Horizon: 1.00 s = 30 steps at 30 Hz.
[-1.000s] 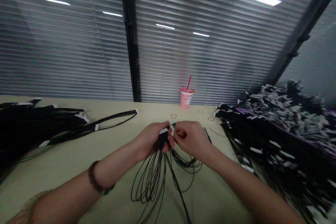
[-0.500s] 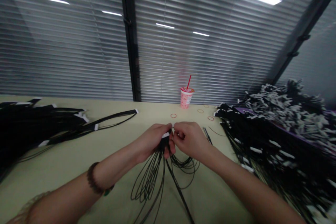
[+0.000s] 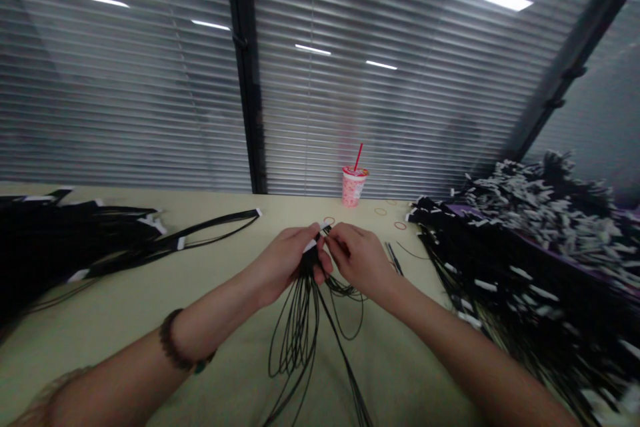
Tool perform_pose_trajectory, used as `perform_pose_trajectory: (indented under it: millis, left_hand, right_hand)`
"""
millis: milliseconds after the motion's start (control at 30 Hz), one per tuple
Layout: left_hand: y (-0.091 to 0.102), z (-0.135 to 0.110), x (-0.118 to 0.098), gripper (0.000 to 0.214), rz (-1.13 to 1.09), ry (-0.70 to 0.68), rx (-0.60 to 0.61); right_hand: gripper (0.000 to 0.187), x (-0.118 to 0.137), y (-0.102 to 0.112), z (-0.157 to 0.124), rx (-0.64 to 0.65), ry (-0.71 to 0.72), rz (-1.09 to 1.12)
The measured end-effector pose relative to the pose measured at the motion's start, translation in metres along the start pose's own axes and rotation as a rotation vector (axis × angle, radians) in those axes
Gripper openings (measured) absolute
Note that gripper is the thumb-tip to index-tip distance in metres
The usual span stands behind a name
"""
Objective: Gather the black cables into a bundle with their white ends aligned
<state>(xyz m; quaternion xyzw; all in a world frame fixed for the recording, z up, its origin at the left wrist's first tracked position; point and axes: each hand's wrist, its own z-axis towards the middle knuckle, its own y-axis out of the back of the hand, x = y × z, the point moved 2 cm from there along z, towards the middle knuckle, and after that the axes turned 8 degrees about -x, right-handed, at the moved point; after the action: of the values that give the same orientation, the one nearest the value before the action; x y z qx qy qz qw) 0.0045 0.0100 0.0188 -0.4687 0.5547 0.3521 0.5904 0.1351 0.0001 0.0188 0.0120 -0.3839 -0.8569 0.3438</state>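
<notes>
My left hand (image 3: 290,263) grips a bundle of thin black cables (image 3: 299,340) near its white-tagged end (image 3: 311,245). The long cable loops hang down from that fist onto the table. My right hand (image 3: 357,260) sits just beside it, with thumb and fingers pinched on a cable end at the top of the bundle. The pinched end is small and partly hidden by my fingers. A beaded bracelet (image 3: 175,350) circles my left wrist.
Large heaps of black cables with white tags lie at the left (image 3: 60,233) and right (image 3: 493,267), the right heap on a purple-edged tray (image 3: 530,243). Red rubber bands (image 3: 400,225) and a paper cup with a red straw (image 3: 354,185) stand on the pale table (image 3: 150,320) before window blinds (image 3: 350,80).
My hands have risen a little and the right hand has shifted its pinch at the bundle's top. The hanging cable loops have drawn narrower and higher off the table.
</notes>
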Motion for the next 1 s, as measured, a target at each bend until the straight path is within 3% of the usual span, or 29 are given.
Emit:
perform_pose_trajectory:
  millis: [167, 400, 700, 1000]
  left_hand:
    - [0.027, 0.013, -0.019, 0.021, -0.07, -0.052, -0.201]
    - [0.052, 0.016, -0.046, 0.023, -0.114, -0.118, -0.347]
    - [0.081, 0.044, -0.018, 0.019, 0.032, -0.197, -0.427]
    - [0.142, 0.056, -0.017, 0.025, 0.11, -0.51, -0.879]
  right_hand:
    - [0.02, -0.003, 0.003, 0.002, 0.028, 0.025, -0.004]
    - [0.02, -0.014, 0.001, 0.003, -0.019, 0.008, -0.042]
    - [0.022, -0.022, -0.011, -0.001, 0.065, -0.091, -0.187]
    - [0.02, -0.017, -0.015, -0.003, 0.186, -0.05, -0.205]
